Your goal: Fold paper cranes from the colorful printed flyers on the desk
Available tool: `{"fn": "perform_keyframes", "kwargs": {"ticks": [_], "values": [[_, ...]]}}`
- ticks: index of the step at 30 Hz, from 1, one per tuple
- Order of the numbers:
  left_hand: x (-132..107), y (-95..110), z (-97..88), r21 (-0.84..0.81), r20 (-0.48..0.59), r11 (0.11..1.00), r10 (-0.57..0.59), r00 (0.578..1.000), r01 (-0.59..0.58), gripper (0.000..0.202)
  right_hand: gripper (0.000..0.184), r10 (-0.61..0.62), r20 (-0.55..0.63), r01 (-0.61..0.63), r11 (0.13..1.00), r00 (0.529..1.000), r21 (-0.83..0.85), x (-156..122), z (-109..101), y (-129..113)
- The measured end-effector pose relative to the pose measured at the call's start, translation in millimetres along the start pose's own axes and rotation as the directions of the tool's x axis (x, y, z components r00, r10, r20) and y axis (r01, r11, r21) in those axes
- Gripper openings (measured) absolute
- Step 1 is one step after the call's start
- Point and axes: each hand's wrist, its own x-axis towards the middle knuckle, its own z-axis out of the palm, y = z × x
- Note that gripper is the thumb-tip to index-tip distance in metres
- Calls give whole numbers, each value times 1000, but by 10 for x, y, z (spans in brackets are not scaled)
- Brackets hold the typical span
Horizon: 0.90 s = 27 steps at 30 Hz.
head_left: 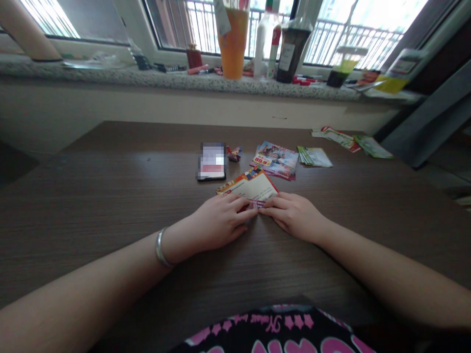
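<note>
a: what is out on the left?
b: the brown table runs well to the left of the fingers, and a silver bangle circles the wrist, back from the fingertips
a: then what?
b: a phone, screen up but blurred, near the left hand and just beyond its fingers, apart from them
a: how are those fingers?
b: bent and held narrow, on the near part of a leaflet; i can't tell whether they pinch it or only press
a: anything past them?
b: a crumpled wrapper just right of the phone, and an orange drink on the sill, well beyond the fingers
a: and the leaflet itself?
b: flat on the table, tilted, most of it beyond both sets of fingertips, a purple strip between them
a: the right hand?
b: fingers close together, tips near the left ones, on the leaflet's near right part; pinch or press, i can't tell
a: further right?
b: colourful flyers beyond the right fingers, then green papers, then more leaflets well apart from the hand
</note>
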Motion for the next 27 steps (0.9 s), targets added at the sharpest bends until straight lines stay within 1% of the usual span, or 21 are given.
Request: {"fn": "perform_keyframes", "kwargs": {"ticks": [9,18,27], "values": [[5,36,-19,-23,-1,1000,-15,1000,15,37,26,-19,0,19,1000,1000,7,14,-23,-6],[28,80,-12,-5,-15,1000,-21,1000,21,32,24,26,79,-20,997,997,-75,55,-72,-45],[19,89,-4,19,-52,1000,-20,998,22,32,21,42,90,-33,995,995,-92,42,-82,-50]]}}
